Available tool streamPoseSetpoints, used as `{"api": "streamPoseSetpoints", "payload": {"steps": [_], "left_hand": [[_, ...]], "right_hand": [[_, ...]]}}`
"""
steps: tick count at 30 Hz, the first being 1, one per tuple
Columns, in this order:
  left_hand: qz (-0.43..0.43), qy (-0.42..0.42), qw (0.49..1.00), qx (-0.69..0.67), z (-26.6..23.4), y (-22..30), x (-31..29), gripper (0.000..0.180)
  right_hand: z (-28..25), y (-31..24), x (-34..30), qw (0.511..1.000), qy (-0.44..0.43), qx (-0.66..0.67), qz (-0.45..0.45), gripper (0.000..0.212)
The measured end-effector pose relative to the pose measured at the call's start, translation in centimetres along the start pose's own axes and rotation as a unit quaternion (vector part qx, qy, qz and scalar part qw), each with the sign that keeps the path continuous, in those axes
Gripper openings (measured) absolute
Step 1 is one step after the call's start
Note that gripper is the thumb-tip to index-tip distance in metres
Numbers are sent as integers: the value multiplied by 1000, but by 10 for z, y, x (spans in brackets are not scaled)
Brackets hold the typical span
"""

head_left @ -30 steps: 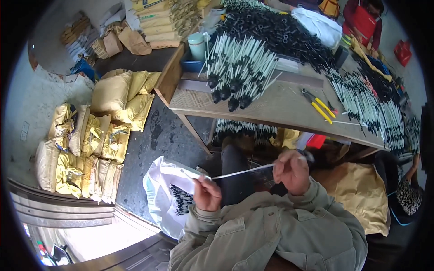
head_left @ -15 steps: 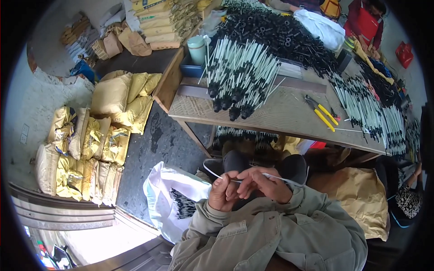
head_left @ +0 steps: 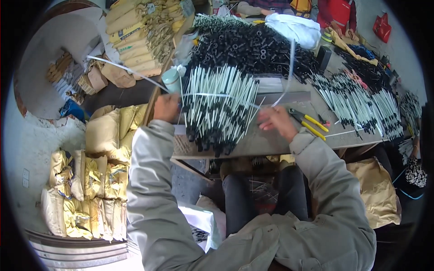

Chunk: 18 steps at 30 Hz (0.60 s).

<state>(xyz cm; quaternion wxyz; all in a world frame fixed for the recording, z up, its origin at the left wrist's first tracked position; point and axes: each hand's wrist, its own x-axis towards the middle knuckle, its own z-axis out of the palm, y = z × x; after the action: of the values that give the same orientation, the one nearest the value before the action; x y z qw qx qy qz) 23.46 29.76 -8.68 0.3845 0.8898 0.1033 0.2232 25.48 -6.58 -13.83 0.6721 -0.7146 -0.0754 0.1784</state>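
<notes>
A thin white strap (head_left: pixel 208 95) stretches between my hands across a pile of white sticks with black ends (head_left: pixel 221 117) on the table. My left hand (head_left: pixel 166 107) is closed around the strap at the pile's left side, and one loose end sticks out to the upper left. My right hand (head_left: pixel 276 122), slightly blurred, pinches the strap at the pile's right side. Its other end curves up from there, smeared by motion. Beside my right hand lie yellow-handled pliers (head_left: pixel 309 122).
Black tubular parts (head_left: pixel 244 47) are heaped behind the pile. A pale green cup (head_left: pixel 171 80) stands left of it. More white-and-black sticks (head_left: pixel 348 101) lie at the right. Yellow sacks (head_left: pixel 106 135) are stacked at the left. Co-workers' hands (head_left: pixel 341 31) show at the far side.
Both hands have risen from my lap to the tabletop and moved apart, carrying the strap over the pile of sticks. My view has shifted, and my body is nearer the table.
</notes>
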Motion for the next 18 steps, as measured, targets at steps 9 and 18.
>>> {"api": "streamPoseSetpoints", "payload": {"steps": [9,18], "left_hand": [[24,-115,966,-230,36,-31,-10,38],[255,-166,941,-147,48,31,-36,12]], "right_hand": [[50,5,44,994,-23,86,62,35],[63,15,33,954,16,299,10,20]]}}
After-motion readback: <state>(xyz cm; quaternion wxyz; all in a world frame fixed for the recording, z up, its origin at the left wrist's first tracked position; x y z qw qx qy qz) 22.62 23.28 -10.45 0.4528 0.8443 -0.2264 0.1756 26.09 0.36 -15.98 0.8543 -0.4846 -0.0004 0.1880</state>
